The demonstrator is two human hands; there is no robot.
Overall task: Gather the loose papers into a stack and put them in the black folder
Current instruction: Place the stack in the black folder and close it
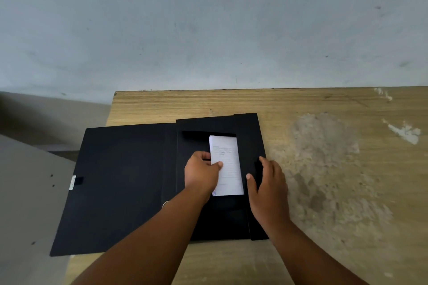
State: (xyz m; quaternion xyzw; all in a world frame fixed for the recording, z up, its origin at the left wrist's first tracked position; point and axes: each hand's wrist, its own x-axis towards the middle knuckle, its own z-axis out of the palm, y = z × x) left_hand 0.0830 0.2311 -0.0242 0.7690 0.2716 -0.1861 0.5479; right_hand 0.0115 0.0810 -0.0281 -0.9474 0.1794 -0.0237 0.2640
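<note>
A black folder (120,183) lies open on the wooden table, its cover spread to the left and its flaps around the right half. A white stack of papers (228,169) with faint print sits inside the right half, partly covered by the flaps. My left hand (201,174) rests on the left flap with its thumb on the papers' left edge. My right hand (269,183) grips the right flap (251,136), fingers over its outer side and thumb on the inner edge.
The wooden table (324,169) has a worn, stained patch to the right of the folder. Its left edge runs under the folder's cover, which overhangs it. A grey wall stands behind the table. A grey surface lies at the lower left.
</note>
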